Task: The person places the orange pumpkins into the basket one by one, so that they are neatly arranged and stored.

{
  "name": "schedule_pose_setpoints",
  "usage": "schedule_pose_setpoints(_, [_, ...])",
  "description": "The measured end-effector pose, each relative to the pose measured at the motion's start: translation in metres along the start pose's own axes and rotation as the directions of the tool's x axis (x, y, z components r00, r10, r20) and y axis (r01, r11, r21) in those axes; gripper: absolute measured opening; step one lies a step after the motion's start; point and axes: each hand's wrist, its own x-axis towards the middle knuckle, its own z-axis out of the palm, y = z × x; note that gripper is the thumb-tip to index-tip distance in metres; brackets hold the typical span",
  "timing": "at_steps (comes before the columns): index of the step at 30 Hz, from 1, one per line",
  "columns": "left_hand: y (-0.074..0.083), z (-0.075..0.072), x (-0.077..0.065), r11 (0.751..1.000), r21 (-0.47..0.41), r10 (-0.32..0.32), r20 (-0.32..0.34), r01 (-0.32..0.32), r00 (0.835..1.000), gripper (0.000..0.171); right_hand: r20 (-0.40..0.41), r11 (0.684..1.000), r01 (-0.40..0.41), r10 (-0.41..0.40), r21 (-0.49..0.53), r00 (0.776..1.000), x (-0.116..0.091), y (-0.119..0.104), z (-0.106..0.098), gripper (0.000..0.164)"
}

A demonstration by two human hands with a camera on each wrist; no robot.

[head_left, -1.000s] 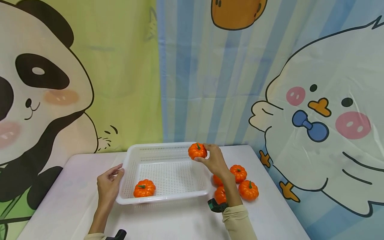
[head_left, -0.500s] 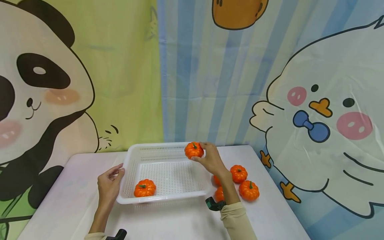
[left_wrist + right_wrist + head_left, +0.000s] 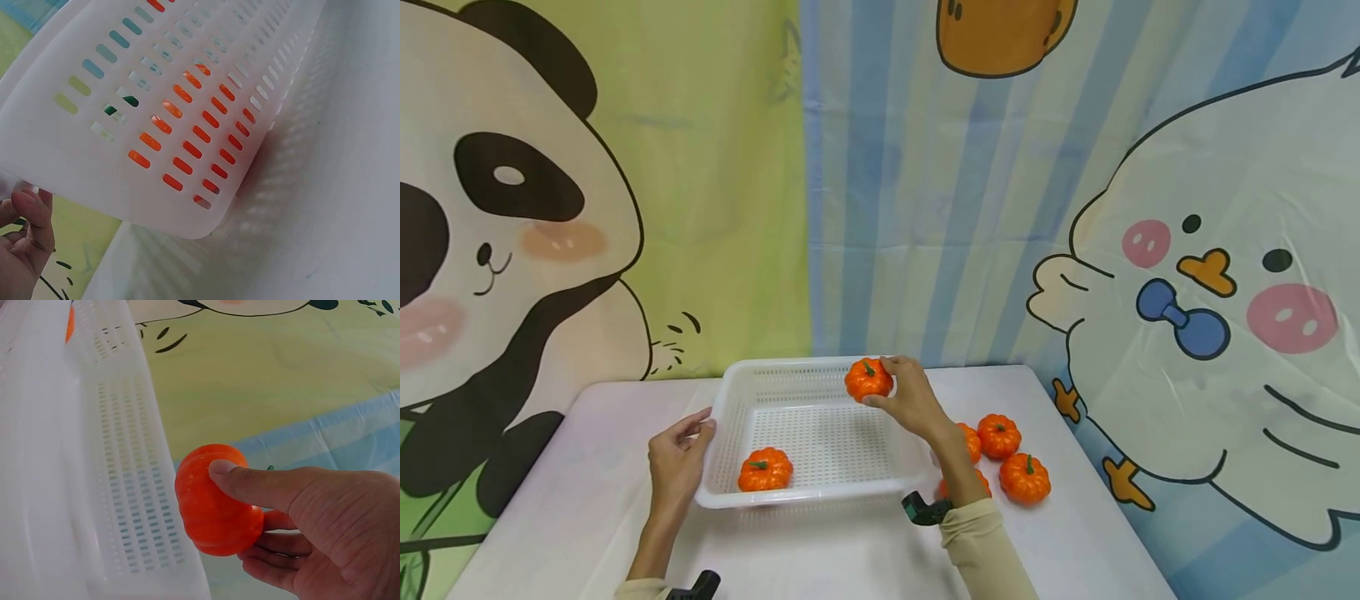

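In my right hand (image 3: 913, 398) I hold a small orange toy pumpkin (image 3: 868, 379) with a green stem, above the back right part of a white plastic basket (image 3: 812, 496). The right wrist view shows my thumb across one side of the held pumpkin (image 3: 215, 503) and the fingers behind it. My left hand (image 3: 679, 458) grips the basket's left rim; in the left wrist view the thumb and curled fingers (image 3: 28, 215) meet at that rim. A second pumpkin (image 3: 765, 470) sits inside the basket at the front left, and shows orange through the slots.
Several more pumpkins (image 3: 1025, 479) lie on the white table (image 3: 820, 554) right of the basket, some partly behind my right forearm. A printed curtain (image 3: 880, 208) hangs behind the table. Each wrist wears a dark camera (image 3: 925, 508).
My right hand has carried its pumpkin a little to the left over the basket. More of the pumpkins behind that forearm now show. The left hand stays at the rim.
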Motion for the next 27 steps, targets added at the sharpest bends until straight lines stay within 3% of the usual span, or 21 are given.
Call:
schedule_pose_setpoints(16, [0.0, 0.001, 0.0, 1.0, 0.019, -0.014, 0.008, 0.014, 1.0, 0.036, 0.056, 0.997, 0.082, -0.082, -0.001, 0.995, 0.009, -0.009, 0.014, 0.074])
schedule_pose_setpoints(27, [0.001, -0.001, -0.001, 1.0, 0.002, 0.011, -0.002, -0.011, 1.0, 0.034, 0.093, 0.992, 0.124, -0.123, -0.008, 0.988, 0.016, -0.016, 0.023, 0.073])
